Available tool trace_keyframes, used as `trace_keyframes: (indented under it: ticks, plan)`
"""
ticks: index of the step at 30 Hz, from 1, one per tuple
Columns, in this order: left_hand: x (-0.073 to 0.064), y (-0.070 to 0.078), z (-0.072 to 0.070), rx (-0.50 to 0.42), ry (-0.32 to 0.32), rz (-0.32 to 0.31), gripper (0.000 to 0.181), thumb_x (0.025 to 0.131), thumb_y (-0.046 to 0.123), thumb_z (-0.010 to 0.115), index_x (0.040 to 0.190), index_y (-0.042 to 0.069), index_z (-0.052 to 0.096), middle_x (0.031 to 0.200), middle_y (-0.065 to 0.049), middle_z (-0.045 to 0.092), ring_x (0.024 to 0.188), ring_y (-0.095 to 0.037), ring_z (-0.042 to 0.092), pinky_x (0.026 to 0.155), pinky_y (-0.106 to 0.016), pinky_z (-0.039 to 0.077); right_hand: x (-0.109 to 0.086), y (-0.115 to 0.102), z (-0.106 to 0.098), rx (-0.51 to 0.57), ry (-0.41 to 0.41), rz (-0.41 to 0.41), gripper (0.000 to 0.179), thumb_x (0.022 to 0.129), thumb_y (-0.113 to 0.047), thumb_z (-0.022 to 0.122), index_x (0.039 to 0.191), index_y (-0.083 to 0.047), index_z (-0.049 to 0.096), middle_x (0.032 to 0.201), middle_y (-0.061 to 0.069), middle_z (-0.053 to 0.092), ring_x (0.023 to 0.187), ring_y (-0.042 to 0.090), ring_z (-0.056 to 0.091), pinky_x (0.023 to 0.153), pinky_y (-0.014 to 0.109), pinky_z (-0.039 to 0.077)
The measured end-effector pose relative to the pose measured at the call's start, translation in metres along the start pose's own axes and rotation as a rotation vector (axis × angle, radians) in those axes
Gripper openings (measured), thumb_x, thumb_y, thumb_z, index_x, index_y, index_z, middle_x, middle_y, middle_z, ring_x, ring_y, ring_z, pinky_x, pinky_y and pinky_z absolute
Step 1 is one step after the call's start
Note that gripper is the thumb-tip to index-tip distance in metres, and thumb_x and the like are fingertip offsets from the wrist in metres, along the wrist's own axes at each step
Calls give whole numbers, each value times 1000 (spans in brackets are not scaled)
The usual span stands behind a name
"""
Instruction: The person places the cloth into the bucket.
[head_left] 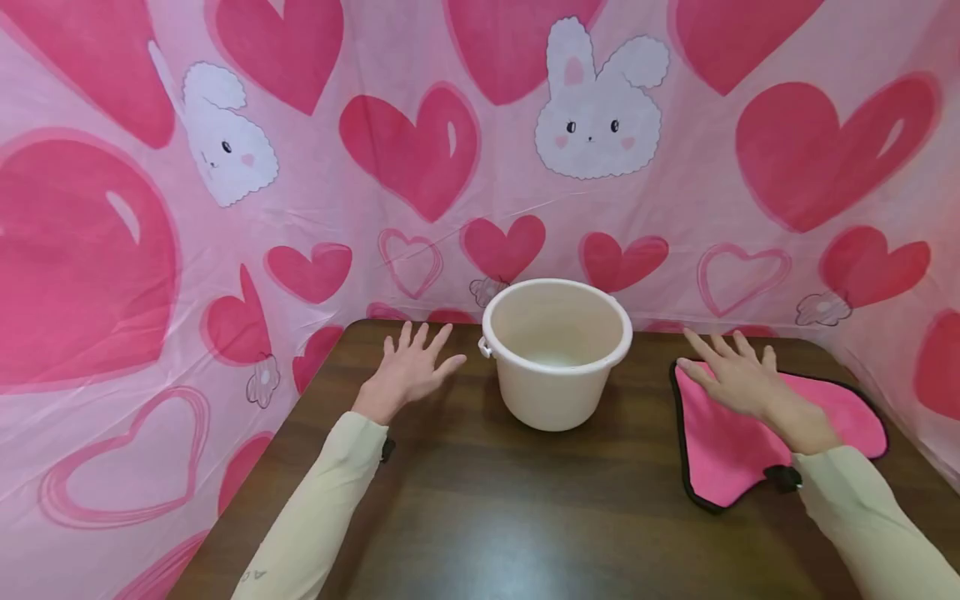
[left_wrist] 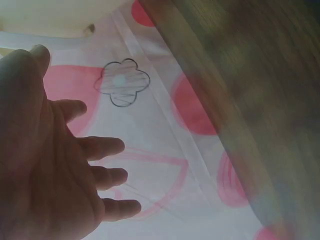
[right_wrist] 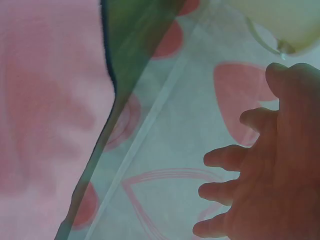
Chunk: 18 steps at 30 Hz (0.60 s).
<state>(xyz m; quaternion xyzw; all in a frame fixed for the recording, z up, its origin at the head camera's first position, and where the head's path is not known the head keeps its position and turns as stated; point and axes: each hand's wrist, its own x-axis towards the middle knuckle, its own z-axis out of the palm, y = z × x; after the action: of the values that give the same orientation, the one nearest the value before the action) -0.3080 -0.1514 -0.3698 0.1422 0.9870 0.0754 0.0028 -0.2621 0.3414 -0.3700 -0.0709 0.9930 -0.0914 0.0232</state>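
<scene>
A cream plastic bucket point(head_left: 555, 396) stands upright near the back of the table, between the two hands. My left hand point(head_left: 408, 372) is to the left of the bucket, palm down with its fingers spread and straight, apart from it. On the right, my right hand point(head_left: 738, 379) is held above a pink cloth piece with black edging point(head_left: 720, 458), its fingers spread as well. Neither hand holds anything. Both wrist views show the spread fingers of the left hand point(left_wrist: 45, 150) and the right hand point(right_wrist: 270, 165), with part of the bucket at an upper corner.
The dark wooden table point(head_left: 480, 508) has rounded back corners. A pink sheet point(head_left: 510, 192) printed with hearts and rabbits hangs behind it and along both sides. Small dark devices sit at both wrists, under the cream sleeves point(head_left: 322, 500).
</scene>
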Motion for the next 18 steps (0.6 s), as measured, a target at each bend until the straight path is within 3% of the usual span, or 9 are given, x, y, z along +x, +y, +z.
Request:
trace_keyframes:
  ticks: [9,18]
  plan:
    - [-3,14,4,-120,72,29,77,96,69,28,159,29,12,162,-17,23,149,-43,18,117,-64,19,-2,-2,2,57,24,6,82,97,-67,30,159,-21,2,154,39,16,137,66,9,99,82,5]
    - [-12,34,-6,-296,306,115,69,99,61,34,157,24,23,155,-10,38,138,-36,42,112,-56,36,-9,5,9,125,31,-1,81,100,-60,35,159,-16,1,150,44,17,134,68,13,100,82,11]
